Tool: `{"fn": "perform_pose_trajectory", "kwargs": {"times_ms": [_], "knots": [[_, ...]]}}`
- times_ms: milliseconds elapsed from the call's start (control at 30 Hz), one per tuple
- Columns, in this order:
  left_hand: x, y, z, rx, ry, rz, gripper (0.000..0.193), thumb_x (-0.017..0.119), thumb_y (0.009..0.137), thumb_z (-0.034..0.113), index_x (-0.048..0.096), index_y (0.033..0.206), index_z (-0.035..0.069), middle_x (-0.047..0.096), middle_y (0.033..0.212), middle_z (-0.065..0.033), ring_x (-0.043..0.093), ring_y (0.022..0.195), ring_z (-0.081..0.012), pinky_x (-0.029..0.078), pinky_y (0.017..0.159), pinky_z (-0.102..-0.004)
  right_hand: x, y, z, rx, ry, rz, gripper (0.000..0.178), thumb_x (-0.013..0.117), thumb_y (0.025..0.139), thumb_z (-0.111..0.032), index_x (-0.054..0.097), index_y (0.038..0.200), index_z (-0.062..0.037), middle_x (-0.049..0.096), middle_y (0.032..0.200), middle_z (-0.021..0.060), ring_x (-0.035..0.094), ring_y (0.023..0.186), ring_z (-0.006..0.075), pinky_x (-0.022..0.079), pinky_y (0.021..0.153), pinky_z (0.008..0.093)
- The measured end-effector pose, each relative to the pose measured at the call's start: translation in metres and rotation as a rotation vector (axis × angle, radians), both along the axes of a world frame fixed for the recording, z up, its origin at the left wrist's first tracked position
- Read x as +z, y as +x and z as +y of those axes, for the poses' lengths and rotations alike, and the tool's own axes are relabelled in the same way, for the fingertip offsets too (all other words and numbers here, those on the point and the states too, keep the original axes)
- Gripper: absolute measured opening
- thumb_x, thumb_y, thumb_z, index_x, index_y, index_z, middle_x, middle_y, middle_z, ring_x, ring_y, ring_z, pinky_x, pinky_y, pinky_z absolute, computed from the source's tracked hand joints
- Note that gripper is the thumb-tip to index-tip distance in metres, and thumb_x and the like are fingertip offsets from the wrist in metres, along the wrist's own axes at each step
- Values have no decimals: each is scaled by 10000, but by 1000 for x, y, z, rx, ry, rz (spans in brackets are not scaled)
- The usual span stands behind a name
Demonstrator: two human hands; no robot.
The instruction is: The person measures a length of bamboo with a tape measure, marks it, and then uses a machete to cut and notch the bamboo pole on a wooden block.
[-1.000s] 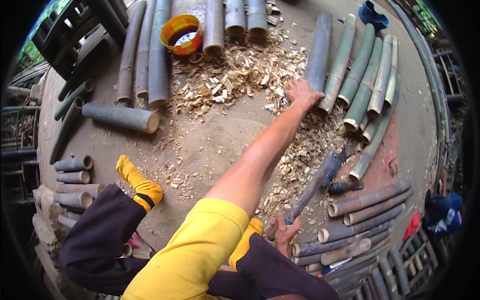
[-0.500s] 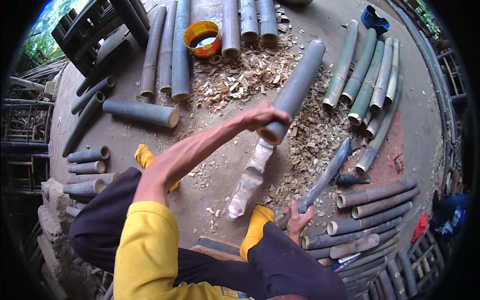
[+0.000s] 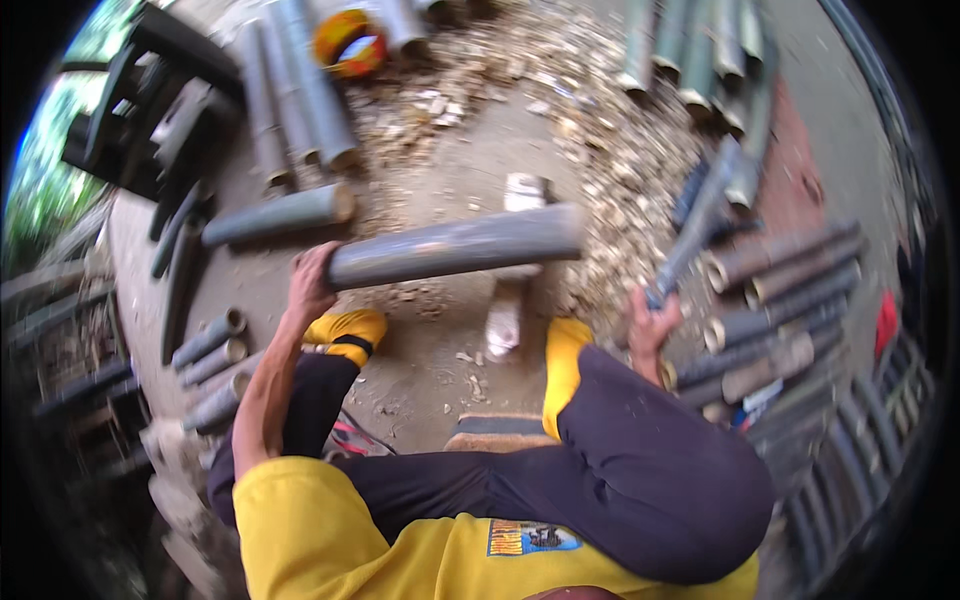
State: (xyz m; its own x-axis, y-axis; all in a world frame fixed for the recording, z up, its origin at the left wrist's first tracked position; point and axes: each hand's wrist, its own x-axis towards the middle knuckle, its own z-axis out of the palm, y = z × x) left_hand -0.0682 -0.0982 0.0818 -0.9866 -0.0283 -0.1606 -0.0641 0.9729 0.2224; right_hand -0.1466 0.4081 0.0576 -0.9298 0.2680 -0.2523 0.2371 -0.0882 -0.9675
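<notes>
My left hand [image 3: 313, 280] is closed round the left end of a thick grey bamboo section [image 3: 455, 245]. The bamboo lies nearly level, crosswise over a pale, notched wooden block [image 3: 504, 318] on the floor; motion blur hides whether the two touch. In my right hand [image 3: 652, 318] is the handle of a machete [image 3: 700, 220], its long blade pointing up and away to the right, smeared by motion. The blade is apart from the bamboo, over the right side of the chip-strewn ground. My feet, in yellow socks, rest on either side of the block.
Wood chips [image 3: 620, 190] cover the ground ahead and right. Several bamboo lengths [image 3: 700, 45] lie at the far right, more [image 3: 800, 255] at the right. A loose bamboo piece [image 3: 275, 215] lies left, near a yellow-red bowl [image 3: 372, 55]. A dark rack [image 3: 150, 100] stands far left.
The bamboo section has swung from pointing away to nearly crosswise and come left, with my left hand now at its left end. My right hand has raised the machete up and rightward.
</notes>
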Motion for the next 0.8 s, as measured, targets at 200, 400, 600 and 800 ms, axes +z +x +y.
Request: {"fn": "perform_pose_trajectory", "kwargs": {"times_ms": [200, 400, 600, 800], "knots": [[-21, -18, 72, -43, -42, -147, 879, 796, 578, 144, 380, 1352, 168, 454, 1326, -90, 412, 1259, -271, 269, 1052, -528, -7, 4, -3, 164, 252, -28, 245, 691, 800, -110, 521, 954, -25, 554, 633, 24, 578, 566, 130, 469, 511, 275], [-26, -72, 187, -230, 71, -148, 999, 859, 479, 216, 360, 1342, 151, 452, 1288, -95, 468, 1189, -258, 344, 1043, -477, 20, 13, -26, 468, 459, -142, 366, 695, 763, -146, 475, 1018, 0, 606, 691, 136, 652, 623, 276, 514, 577, 395], [-17, -115, 156, -256, 467, -795, 953, 841, 443, 254, 428, 1291, 112, 497, 1262, -118, 510, 1155, -288, 446, 981, -402, 32, 19, -31, 763, 535, 110, 345, 677, 793, -127, 469, 1039, -1, 583, 772, 214, 635, 686, 362, 496, 582, 430], [-20, -96, 202, -227, 130, -264, 870, 864, 488, 378, 486, 1212, 79, 573, 1073, -123, 567, 1022, -281, 449, 919, -415, 27, 8, -40, 770, 560, 240, 304, 681, 788, -93, 488, 1005, -4, 561, 787, 191, 606, 668, 367, 485, 555, 436]]}}
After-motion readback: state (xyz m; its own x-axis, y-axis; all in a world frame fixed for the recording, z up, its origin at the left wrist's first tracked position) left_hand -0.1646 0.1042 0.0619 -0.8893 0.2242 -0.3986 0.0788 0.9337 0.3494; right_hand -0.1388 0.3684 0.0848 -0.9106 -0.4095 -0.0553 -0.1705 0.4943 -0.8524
